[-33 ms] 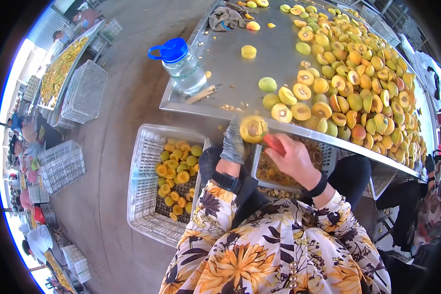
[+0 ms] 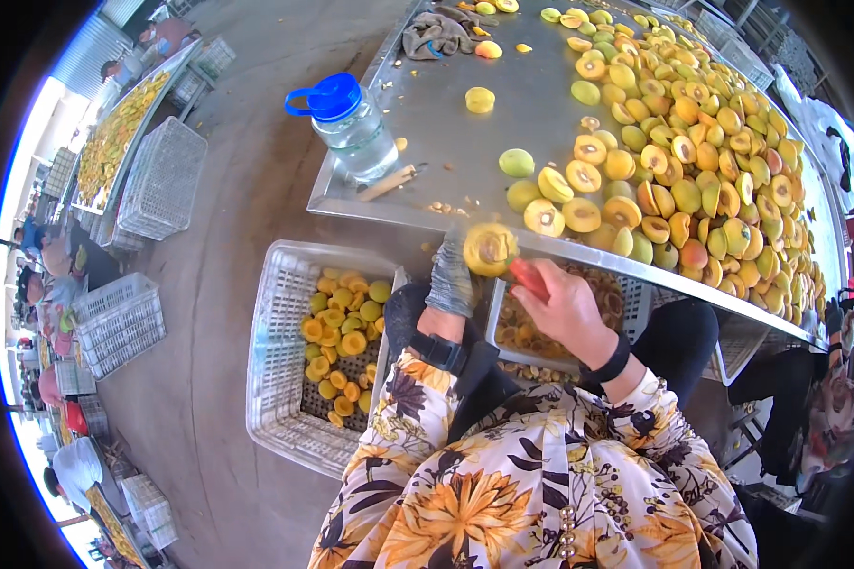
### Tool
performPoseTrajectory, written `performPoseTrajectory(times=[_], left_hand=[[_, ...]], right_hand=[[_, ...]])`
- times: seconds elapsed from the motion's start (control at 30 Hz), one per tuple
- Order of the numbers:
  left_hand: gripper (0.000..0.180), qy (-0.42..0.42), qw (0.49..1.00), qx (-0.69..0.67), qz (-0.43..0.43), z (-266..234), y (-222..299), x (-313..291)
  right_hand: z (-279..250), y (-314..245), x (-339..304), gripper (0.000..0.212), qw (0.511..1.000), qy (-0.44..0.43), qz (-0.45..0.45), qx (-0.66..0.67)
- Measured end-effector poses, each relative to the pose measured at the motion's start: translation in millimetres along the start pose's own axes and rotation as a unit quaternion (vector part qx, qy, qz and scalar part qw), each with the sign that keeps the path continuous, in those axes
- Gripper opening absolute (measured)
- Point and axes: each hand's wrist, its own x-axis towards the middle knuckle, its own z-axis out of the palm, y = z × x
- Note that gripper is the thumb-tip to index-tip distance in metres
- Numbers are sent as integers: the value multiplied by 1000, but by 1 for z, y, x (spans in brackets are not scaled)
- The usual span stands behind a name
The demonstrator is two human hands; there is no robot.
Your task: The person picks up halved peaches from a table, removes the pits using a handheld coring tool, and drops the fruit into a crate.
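In my left hand (image 2: 454, 270), which wears a grey glove, is a halved yellow peach (image 2: 490, 248), its cut face turned up. The fingers close round it from the left. My right hand (image 2: 571, 308) is bare and wraps round the red handle of a small tool (image 2: 528, 277). The tool's working end meets the right edge of the peach half, too blurred to make out. Both hands are just off the near edge of the metal table (image 2: 436, 142), above a crate (image 2: 643, 308) of peach pieces and scraps by my knees.
A pile of halved peaches (image 2: 693, 161) covers the table's right side. A blue-capped water bottle (image 2: 356, 133), a wooden-handled tool (image 2: 387, 182) and a grey cloth (image 2: 436, 36) lie or stand at left. A white crate (image 2: 280, 351) with peach halves sits left of my legs.
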Motion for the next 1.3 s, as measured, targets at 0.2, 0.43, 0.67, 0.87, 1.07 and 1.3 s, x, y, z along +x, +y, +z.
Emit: performPoseTrajectory(times=[0.2, 0.43, 0.67, 0.87, 1.07, 1.3], left_hand=[[48, 19, 999, -16, -35, 5, -1, 4], [51, 40, 998, -31, -39, 6, -2, 3], [54, 31, 999, -16, -15, 8, -3, 4], [54, 21, 1000, -12, -17, 9, -5, 7], [53, 14, 1000, -19, -17, 8, -4, 6], [49, 17, 1000, 7, -24, 3, -10, 9]], right_hand=[[7, 3, 0, 28, 993, 15, -57, -97], [6, 2, 0, 23, 999, 22, 17, 27], [-3, 9, -4, 23, 994, 32, 61, 84], [9, 8, -9, 39, 982, 91, -20, -164], [7, 4, -10, 38, 994, 17, 5, -106], [7, 3, -8, 28, 996, -7, 36, -79]])
